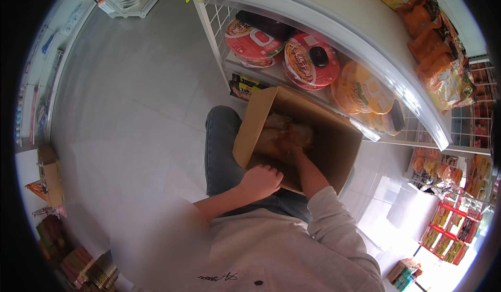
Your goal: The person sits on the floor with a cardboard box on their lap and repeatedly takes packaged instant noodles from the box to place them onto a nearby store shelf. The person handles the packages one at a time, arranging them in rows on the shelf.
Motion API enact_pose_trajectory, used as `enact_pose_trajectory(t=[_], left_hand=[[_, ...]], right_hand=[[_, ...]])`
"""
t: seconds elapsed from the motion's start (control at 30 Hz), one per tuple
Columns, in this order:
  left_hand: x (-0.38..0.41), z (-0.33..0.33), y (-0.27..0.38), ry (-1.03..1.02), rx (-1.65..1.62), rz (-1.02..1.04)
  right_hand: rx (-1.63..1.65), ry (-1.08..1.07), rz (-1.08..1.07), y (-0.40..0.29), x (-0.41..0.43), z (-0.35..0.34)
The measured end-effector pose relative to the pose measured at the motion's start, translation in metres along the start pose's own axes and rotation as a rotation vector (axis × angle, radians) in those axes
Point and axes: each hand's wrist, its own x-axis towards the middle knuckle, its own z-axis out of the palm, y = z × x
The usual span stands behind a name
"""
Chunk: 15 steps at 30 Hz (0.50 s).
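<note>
A cardboard box point(336, 143) stands tilted between my knees, its mouth facing up towards me. My left hand point(261, 180) is at the near rim with its fingers curled over the edge. Deep in the box is my right hand point(287, 141), among clear plastic-wrapped packages point(270, 129). Shadow and blur hide whether its fingers are closed on one of them. One flap point(254, 125) sticks up along the left side.
A white shelf just beyond the box bears red instant noodle bowls point(311, 61) and yellow ones point(364, 90). Orange snack bags point(430, 53) lie on the shelf above, behind a clear curved edge strip point(391, 61). Grey tiled floor point(129, 108) extends to the left.
</note>
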Motion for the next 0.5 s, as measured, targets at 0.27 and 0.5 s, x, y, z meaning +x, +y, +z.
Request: enact_pose_trajectory(t=[0.27,0.5], left_hand=[[0.001,0.001,0.003,-0.031,0.007,0.008],[0.001,0.0,0.005,-0.04,0.022,0.011]], right_hand=[[0.127,0.252,-0.06,-0.001,-0.014,-0.003],[-0.541,-0.024,-0.058,-0.055,-0.034,-0.047]])
